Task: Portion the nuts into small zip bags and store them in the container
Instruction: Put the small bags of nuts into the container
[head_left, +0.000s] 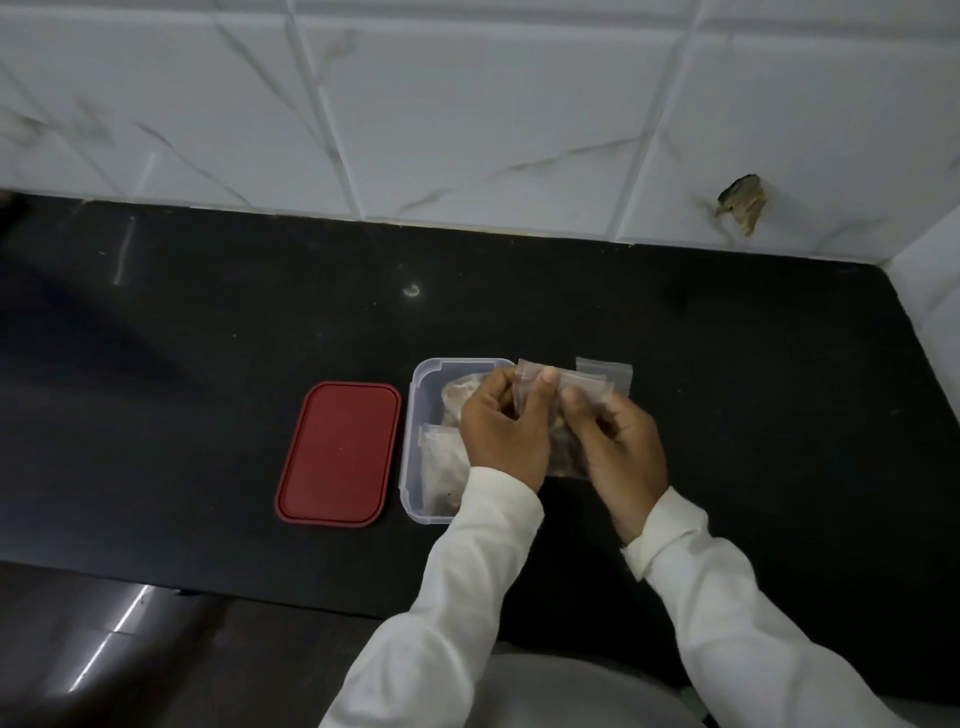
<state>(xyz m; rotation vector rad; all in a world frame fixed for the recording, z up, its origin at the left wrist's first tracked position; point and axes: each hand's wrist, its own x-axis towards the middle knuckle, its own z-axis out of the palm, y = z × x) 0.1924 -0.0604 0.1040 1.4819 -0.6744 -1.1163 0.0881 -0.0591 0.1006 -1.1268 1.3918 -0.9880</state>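
Held item: zip bag (563, 460), in the air over the right side of the container (415, 415), clear of the tabletop (208, 364). Loaded with nuts (560, 441) in the lower part, seen as a brown mass through the plastic between the palms. Long axis near to far, roughly from body to wall, leaning a little right at the top. Zip end pointing away, toward the wall; closed bottom toward the body. Zip strip running left to right across the far end.

Grip, left hand (506, 434): pinching the left part of the zip strip, thumb on the near face, fingers curled. Grip, right hand (621, 441): pinching the right part of the strip likewise. Seal state not readable; strip blurred.

Progress, as judged: sealing step in hand. Done: at least two filled bags (441, 460) lying inside the container. Left: press the strip shut along its full length, lay this bag in the container, fit the lid (337, 452). Spare stock: empty bags (605, 373) flat on the tabletop just right of the container, so further portions possible. No loose nut supply in view.

Surroundings: lid red, flat on the tabletop just left of the container, long axis near to far. Tiled wall (467, 130) behind.
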